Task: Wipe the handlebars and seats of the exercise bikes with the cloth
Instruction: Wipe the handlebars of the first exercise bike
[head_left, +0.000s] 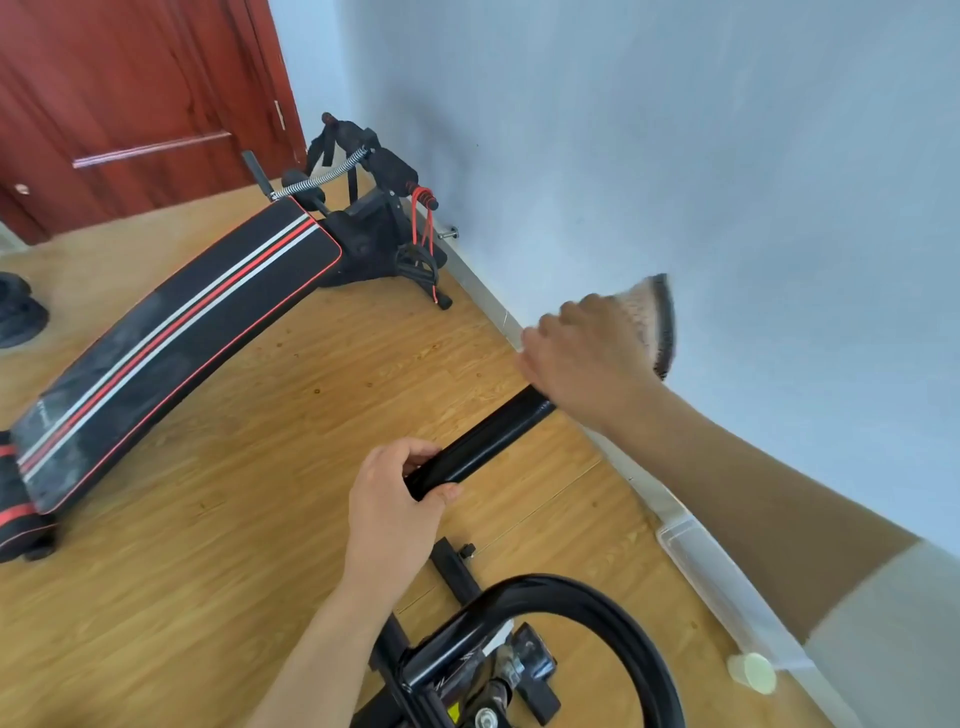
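Readable text: we find none anywhere in view.
Yellow sticker (453, 715): at 6 o'clock on the bike frame (422, 670); we see its colour, but the print is too small to read.
Frame marking (470, 659): pale strokes, also near 6 o'clock; we make out no letters.
Sit-up bench (171, 332): at 9 o'clock; the faint print at its lower end is blurred.

I count two bare hands, left hand (395, 501) and right hand (587, 358), one glossy black handlebar (483, 441), one brownish dark-edged cloth (658, 322), one black padded bench (171, 332) striped red and white, one dark red wooden door (130, 93)
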